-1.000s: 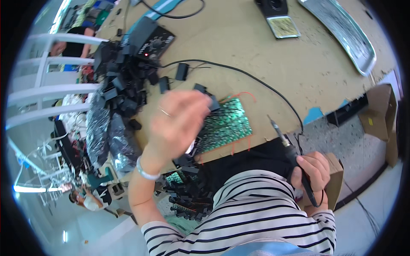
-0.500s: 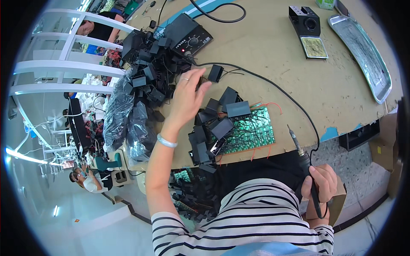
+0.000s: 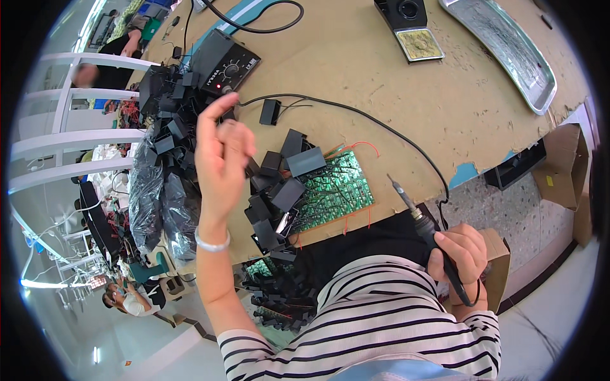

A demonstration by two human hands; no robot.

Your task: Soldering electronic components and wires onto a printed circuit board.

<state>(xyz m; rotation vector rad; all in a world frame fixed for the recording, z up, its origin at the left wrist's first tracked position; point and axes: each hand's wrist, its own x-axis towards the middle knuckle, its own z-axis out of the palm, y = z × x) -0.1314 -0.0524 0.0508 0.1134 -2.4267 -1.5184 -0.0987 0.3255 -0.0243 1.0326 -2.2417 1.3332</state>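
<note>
My left hand (image 3: pixel 223 152) is raised over the table beside a heap of black boxes (image 3: pixel 168 130). Its index finger stretches toward the black soldering station (image 3: pixel 225 63); the other fingers are bent and slightly blurred, and I see nothing held. My right hand (image 3: pixel 462 254) grips the soldering iron (image 3: pixel 424 223) by its handle, tip pointing up and left, apart from the board. Between the hands lies a green circuit board panel (image 3: pixel 340 190) with black wires and red leads. Several black boxes (image 3: pixel 283 190) cover its left side. One black box with wires (image 3: pixel 270 112) lies alone near the station.
A tip-cleaning stand (image 3: pixel 419 44) and a long metal tray (image 3: pixel 508 54) sit at the far right. The iron's cable (image 3: pixel 381 130) arcs across the table. Dark plastic bags (image 3: pixel 149 197) and a white rail frame (image 3: pixel 82 146) border the left. More boards (image 3: pixel 273 289) lie below the table edge.
The whole view has shifted, so the table's things appear farther left. My left hand's fingers have bent, leaving the index finger stretched out. The soldering iron stays in my right hand.
</note>
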